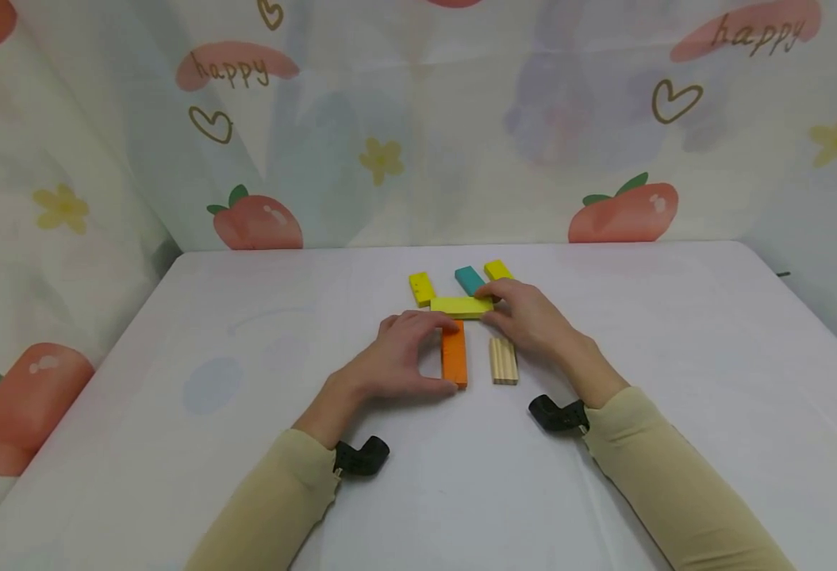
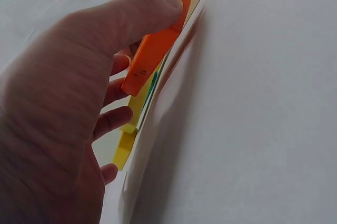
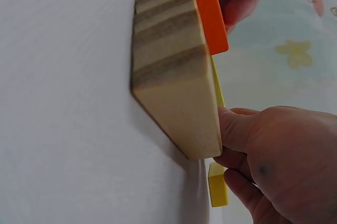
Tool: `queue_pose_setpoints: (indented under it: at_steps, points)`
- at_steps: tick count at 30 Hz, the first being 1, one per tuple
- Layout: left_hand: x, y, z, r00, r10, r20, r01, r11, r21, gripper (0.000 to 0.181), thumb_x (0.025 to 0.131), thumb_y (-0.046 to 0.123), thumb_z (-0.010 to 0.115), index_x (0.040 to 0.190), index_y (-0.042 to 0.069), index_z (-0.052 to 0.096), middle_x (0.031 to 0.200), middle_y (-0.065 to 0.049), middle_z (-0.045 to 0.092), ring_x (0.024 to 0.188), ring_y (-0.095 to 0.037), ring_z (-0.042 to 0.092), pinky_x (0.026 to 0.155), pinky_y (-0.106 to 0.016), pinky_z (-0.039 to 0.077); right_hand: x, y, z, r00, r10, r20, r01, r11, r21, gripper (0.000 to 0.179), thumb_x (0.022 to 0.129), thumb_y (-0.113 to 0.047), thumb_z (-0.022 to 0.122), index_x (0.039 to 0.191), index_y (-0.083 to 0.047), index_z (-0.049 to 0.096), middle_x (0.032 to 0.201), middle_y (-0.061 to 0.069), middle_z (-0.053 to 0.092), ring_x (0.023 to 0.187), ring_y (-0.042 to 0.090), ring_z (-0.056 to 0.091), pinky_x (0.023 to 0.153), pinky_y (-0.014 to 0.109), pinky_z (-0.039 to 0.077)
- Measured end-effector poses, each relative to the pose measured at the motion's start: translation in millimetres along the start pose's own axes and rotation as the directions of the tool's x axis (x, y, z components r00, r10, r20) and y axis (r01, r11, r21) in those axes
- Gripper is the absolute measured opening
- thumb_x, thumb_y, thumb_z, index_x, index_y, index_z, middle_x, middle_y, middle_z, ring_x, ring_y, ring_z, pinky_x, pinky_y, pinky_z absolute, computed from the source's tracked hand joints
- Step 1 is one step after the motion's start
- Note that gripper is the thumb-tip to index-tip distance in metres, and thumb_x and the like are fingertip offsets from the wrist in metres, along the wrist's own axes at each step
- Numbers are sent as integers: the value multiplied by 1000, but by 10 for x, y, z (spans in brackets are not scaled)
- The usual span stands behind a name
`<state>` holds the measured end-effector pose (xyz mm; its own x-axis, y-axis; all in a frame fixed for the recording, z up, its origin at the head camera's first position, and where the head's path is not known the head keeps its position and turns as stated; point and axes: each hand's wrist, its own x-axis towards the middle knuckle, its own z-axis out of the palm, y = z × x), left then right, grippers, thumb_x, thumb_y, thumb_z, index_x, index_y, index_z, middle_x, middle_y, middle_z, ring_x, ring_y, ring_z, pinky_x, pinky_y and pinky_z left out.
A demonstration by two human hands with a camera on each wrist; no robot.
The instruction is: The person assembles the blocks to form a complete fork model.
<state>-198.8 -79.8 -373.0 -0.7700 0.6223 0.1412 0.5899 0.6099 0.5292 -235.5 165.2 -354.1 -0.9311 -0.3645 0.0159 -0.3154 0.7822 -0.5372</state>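
An orange wooden block (image 1: 454,357) lies lengthwise away from me, and my left hand (image 1: 407,357) holds it by its two ends, thumb at the near end and index finger at the far one. Across its far end stretches a yellow-green block (image 1: 461,308). My right hand (image 1: 532,321) pinches that block's right end between thumb and fingers. In the left wrist view the thumb presses on the end of the orange block (image 2: 155,50). Below the right hand lies a striped natural-wood block (image 1: 504,362), large in the right wrist view (image 3: 174,71), untouched.
Behind the yellow-green block are a yellow block (image 1: 422,289) on the left, a teal block (image 1: 470,280), and another yellow block (image 1: 497,270) partly near the right hand. A white cloth covers the table (image 1: 175,444). A printed curtain (image 1: 432,119) hangs along the back.
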Motion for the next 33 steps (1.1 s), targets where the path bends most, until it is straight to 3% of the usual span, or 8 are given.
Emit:
queue_pose_setpoints:
  at_steps: [24,33]
  points:
    - [43,78,79,998,-25,51,23,999,48,66,83,47,80,138,19,56,138,5,59,134,-19,43,114,-52,23,-5,-10,37,1000,-8,3,8,1000,-17,38,98,-11,68,134,-2,62,134,16,63,111,33,56,108,52,45]
    - [5,94,66,999,-23,37,20,998,68,66,84,50,78,139,20,58,151,5,52,141,-21,39,115,-54,22,0,1,23,1000,-2,3,2,1000,-3,37,99,-14,68,134,-3,62,133,16,63,114,33,57,109,53,44]
